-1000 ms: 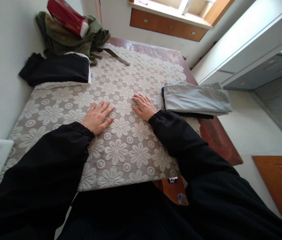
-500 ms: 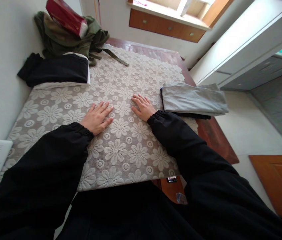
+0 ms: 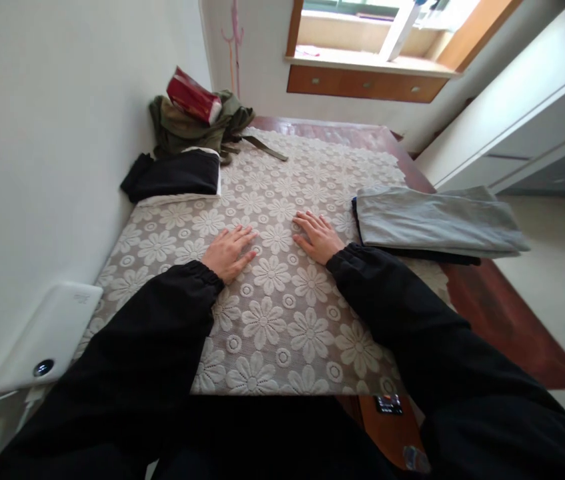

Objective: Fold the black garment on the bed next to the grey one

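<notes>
The lace tablecloth (image 3: 272,320) is pale beige, worked in a repeating pattern of large flowers and small rings, and lies flat over most of a dark red-brown wooden table (image 3: 502,320), whose bare surface shows along the right and far edges.

The left hand (image 3: 229,253) and right hand (image 3: 318,237) both rest palm down on the cloth near its middle, fingers spread and flat, holding nothing. They lie a short way apart, with cloth showing between them. Both arms wear black sleeves.

Just to the right of the right hand lies a folded grey garment (image 3: 435,223), stacked on what appears to be a darker piece; only a thin edge of that shows. Against the wall at the far left sits a folded black garment (image 3: 175,175), with an olive-green bundle (image 3: 197,127) behind it and a red packet (image 3: 193,97) resting on top. A white device (image 3: 47,337) sits at the near left edge of the cloth, beside the left sleeve.
</notes>
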{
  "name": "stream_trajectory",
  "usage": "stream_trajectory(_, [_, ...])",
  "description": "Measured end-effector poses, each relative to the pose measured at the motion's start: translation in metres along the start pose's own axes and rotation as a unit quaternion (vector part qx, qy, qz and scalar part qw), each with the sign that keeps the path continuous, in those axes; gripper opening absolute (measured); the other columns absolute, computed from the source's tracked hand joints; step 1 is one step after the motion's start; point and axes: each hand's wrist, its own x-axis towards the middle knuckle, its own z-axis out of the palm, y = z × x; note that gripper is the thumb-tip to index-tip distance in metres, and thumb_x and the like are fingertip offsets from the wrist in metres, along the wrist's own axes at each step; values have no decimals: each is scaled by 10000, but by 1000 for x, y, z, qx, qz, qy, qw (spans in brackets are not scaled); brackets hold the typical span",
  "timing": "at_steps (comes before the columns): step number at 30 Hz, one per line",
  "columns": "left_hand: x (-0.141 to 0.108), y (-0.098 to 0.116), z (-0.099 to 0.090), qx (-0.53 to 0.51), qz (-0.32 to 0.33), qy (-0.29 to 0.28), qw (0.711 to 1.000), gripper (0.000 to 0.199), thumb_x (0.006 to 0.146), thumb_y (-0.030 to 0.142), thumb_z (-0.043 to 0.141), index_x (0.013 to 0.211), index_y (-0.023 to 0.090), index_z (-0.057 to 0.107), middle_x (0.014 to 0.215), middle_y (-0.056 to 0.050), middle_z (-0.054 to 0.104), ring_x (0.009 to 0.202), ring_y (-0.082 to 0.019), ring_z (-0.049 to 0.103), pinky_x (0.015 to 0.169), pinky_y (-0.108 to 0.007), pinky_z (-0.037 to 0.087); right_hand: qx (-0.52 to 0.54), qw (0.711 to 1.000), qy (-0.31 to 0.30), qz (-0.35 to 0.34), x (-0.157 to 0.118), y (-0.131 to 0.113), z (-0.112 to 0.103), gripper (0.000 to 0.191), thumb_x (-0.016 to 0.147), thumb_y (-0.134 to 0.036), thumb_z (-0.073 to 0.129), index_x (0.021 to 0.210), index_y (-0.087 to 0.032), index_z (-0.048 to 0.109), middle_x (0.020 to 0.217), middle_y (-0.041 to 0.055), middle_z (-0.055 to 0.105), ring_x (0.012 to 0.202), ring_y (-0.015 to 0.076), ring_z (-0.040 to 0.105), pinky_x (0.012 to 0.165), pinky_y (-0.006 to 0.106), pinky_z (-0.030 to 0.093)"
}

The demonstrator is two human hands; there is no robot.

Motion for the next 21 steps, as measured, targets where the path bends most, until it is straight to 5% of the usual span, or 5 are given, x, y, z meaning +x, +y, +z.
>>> stream_trajectory(4, [18,-21,-22,-58,-27,94,993,510,1044,448,473,1458,219,664,1526,-108,686,1506,-269,557,1295,-516,423,-1,1000,12,-7,1,3,3,554,1043,-461,489,1540,-234,582,1692,106,495,1624,349,385,1345,671,304])
stream_trajectory(8, [57,-61,-61,49,-94,184,977,531,1001,395,544,1463,153,644,1634,-160,576,1610,-320,409,1345,-588,289,-2,1000,14,-8,1,4,3,561,1047,-471,478,1535,-218,593,1691,114,494,1620,358,391,1349,669,301])
stream_trajectory(12, [91,-101,-79,110,-187,134,967,815,936,582,633,1603,132,504,1729,-204,438,1632,-422,341,1319,-697,228,1,1000,5,-3,0,0,-1,560,1049,-464,489,1534,-204,593,1694,122,490,1619,354,394,1344,670,302])
stream_trajectory(14, [98,-113,-78,116,-195,121,966,733,959,610,592,1547,172,580,1698,-162,501,1587,-400,425,1315,-660,263,7,1000,-3,1,0,-1,-3,565,1051,-467,499,1544,-203,583,1703,120,477,1625,349,381,1346,669,295])
stream_trajectory(21, [101,-95,-108,78,-305,240,918,648,1130,578,361,1254,37,695,1325,-73,777,1210,-246,682,1096,-335,525,56,998,-31,15,4,6,-2,582,1043,-498,550,1548,-210,579,1727,101,442,1663,341,298,1380,656,193])
